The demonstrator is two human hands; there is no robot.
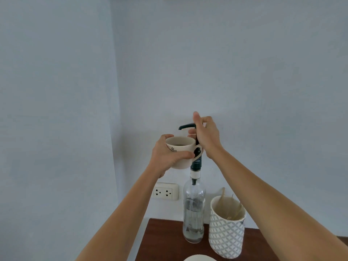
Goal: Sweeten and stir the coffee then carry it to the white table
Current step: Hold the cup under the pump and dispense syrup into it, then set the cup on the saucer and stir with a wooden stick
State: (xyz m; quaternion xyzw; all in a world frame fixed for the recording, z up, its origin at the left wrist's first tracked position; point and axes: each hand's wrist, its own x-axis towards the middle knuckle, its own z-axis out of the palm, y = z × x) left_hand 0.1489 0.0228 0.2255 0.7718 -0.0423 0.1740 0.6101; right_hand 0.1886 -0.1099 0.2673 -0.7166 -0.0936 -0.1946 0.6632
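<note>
My left hand (167, 154) grips a cream coffee cup (181, 147) with dark coffee inside, held in the air just under the black spout of a pump (186, 126). The pump tops a tall clear syrup bottle (194, 210) standing on the dark wooden counter (165, 242). My right hand (206, 135) is wrapped around the pump head, thumb raised above it. The cup's handle points right, against the pump stem. The bottle holds only a little liquid at its bottom.
A white and grey patterned holder (227, 230) with wooden stirrers stands right of the bottle. A wall socket (165, 191) is behind, on the pale blue wall. The rim of a white dish (199, 258) shows at the bottom edge.
</note>
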